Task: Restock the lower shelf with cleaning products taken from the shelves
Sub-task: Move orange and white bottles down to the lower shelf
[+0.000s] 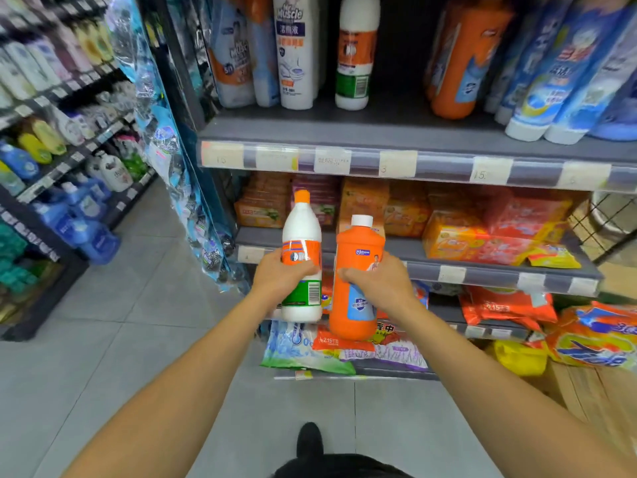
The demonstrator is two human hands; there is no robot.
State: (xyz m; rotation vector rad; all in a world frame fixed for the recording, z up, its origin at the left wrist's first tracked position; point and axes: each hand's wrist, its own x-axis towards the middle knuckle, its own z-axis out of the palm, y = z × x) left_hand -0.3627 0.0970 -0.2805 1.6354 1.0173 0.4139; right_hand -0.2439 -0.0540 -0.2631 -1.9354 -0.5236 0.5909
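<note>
Left hand grips white bottle; right hand grips orange bottle (both upright).

Bright, even overhead light with soft shadows. Wide-angle bending warps the shelves above the hands; bottles far left are blurred, and packets there glare.

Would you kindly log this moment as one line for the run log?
left hand: holds white bottle | right hand: holds orange bottle | both upright, in front of lower shelves | placed: not yet
</note>
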